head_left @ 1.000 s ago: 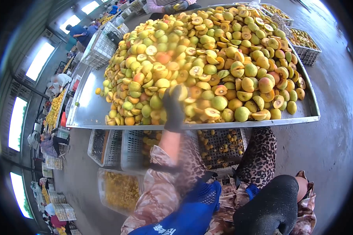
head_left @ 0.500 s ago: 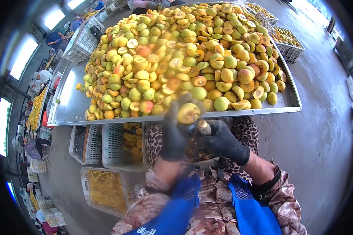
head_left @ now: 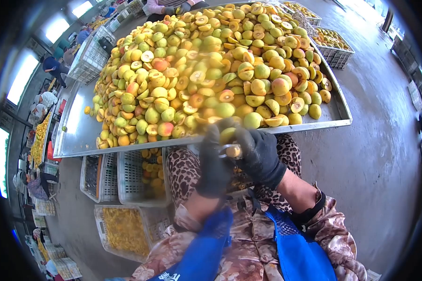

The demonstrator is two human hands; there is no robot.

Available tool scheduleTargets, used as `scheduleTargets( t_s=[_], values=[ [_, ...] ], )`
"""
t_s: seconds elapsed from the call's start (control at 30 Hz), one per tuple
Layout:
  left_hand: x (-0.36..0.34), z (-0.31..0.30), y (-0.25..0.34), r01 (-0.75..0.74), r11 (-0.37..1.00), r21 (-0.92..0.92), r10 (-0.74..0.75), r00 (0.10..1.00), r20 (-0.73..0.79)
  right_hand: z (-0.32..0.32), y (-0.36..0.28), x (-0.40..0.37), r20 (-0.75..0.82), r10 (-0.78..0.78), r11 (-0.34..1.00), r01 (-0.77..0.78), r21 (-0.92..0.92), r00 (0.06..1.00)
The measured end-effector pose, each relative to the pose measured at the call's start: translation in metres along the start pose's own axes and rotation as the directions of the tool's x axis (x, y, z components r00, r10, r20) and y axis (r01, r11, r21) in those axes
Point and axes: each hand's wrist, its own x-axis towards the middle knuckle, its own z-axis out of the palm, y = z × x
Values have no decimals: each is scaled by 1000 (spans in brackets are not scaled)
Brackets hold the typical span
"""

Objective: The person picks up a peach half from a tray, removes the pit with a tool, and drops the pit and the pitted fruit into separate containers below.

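Both my hands wear dark gloves and meet just below the near edge of a metal tray [head_left: 126,151] heaped with halved yellow peaches [head_left: 150,100]. My left hand [head_left: 213,166] is closed around a peach half [head_left: 227,136], whose yellow-green skin shows between the two hands. Curled beside it, my right hand [head_left: 262,157] grips a small tool with a pale wooden handle [head_left: 233,151]. The tool's working end is hidden by the gloves, and a blur lies over the middle of the view.
Below the tray stand plastic crates [head_left: 143,180], some with fruit inside. A lower crate [head_left: 122,229] holds yellow pieces. More fruit crates [head_left: 333,49] sit at the far right. Across the tray, another person's gloved hands [head_left: 183,8] show. Other people work along the left.
The peach half has turned from its cut face to its skin side. My right hand has closed in on it, and the wooden handle has shifted slightly left. The whole view has shifted a little.
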Motion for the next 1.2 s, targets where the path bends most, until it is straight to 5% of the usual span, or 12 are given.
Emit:
scheduleTargets(
  t_s=[0.07,0.37,0.57,0.67,0.7,0.8,0.9,1.03,1.1,1.2],
  values=[
    [-1,-1,-2,51,998,-43,-51,998,-19,-2,5,-5,58,-78,995,82,-64,995],
    [-5,5,0,56,996,-66,-57,998,-12,8,-2,-12,-55,235,962,-225,152,970],
    [-5,-3,-11,58,998,-2,-58,998,-37,10,11,-24,86,84,996,-81,-34,993],
    [-4,3,1,-5,1000,2,6,998,-68,-3,-7,-23,46,183,966,-188,179,982],
    [-5,4,7,-30,1000,-5,29,996,-87,-7,-15,-23,178,319,911,-353,211,931],
    [-2,0,13,-62,998,-21,61,997,-55,5,-1,-47,383,410,607,-561,563,828],
    [-7,5,9,-72,993,97,72,997,-5,5,2,-44,402,452,643,-603,471,796],
    [-7,15,13,-172,933,316,175,984,20,17,-4,-32,346,427,593,-548,590,835],
    [-9,17,18,-155,945,289,165,986,-8,25,-5,-33,360,407,611,-543,576,840],
    [-10,9,16,-186,915,357,194,981,12,30,-2,-38,262,332,807,-416,419,906]
  ],
)
